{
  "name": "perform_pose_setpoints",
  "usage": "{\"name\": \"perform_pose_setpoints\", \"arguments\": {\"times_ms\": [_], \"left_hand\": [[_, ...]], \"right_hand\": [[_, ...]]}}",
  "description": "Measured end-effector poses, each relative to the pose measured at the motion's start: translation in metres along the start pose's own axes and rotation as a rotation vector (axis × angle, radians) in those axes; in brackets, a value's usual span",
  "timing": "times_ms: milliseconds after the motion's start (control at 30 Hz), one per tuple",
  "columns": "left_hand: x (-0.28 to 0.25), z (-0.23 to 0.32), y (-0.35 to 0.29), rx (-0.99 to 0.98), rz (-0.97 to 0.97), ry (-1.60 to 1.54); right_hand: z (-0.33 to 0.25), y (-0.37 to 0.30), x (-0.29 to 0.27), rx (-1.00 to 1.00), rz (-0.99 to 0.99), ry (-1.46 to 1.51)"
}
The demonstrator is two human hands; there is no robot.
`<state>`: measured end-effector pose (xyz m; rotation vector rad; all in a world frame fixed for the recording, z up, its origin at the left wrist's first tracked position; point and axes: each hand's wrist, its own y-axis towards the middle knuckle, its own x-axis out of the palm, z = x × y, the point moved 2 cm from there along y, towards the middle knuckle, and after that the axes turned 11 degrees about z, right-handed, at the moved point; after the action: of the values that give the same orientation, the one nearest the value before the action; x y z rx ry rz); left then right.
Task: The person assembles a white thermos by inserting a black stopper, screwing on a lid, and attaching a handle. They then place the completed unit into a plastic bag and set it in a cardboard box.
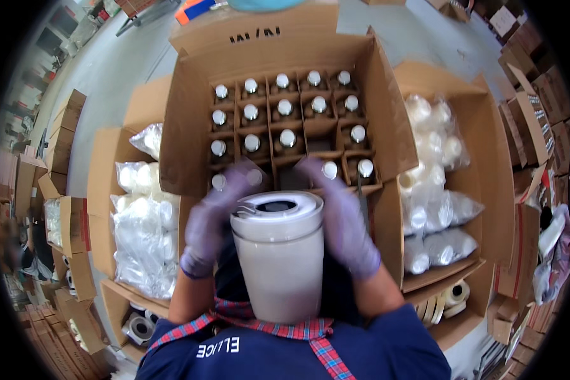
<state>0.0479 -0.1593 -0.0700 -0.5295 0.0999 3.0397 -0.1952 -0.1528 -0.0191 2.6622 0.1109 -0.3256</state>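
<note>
A large open carton [190, 126] stands before me, split by cardboard dividers into cells. Most cells hold upright bottles with shiny silver caps [287, 137]. My left hand [220, 209], in a pale purple glove, reaches over the front row, close to a bottle there. Also gloved, my right hand [342, 218] is beside a silver-capped bottle [329, 170] in the same row. Motion blurs both hands, so I cannot tell whether either grips anything. Between my forearms stands a white cylindrical canister [277, 266] with a dark round opening in its top.
An open carton [101, 196] at the left holds bagged white round pieces [142, 234]. Another carton [494, 190] at the right has similar clear bags [434, 202]. Below it, a box holds cream-coloured rings [453, 297]. Stacked cartons [532, 82] line the far right.
</note>
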Motion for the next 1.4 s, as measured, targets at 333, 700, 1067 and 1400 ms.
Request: {"name": "perform_pose_setpoints", "arguments": {"times_ms": [333, 700, 1067, 1400], "left_hand": [[0.016, -0.041, -0.001, -0.205, 0.101, -0.18], [0.01, 0.037, -0.015, 0.09, -0.104, -0.267], [0.02, -0.007, 0.006, -0.107, -0.182, -0.297], [0.021, 0.013, 0.023, -0.14, -0.135, -0.392]], "right_hand": [[-0.03, -0.028, -0.005, -0.257, -0.178, 0.199], [-0.001, -0.01, 0.005, 0.004, -0.074, 0.13], [-0.058, -0.005, -0.004, -0.315, -0.296, 0.051], [-0.057, 0.006, -0.003, -0.387, -0.27, -0.027]]}}
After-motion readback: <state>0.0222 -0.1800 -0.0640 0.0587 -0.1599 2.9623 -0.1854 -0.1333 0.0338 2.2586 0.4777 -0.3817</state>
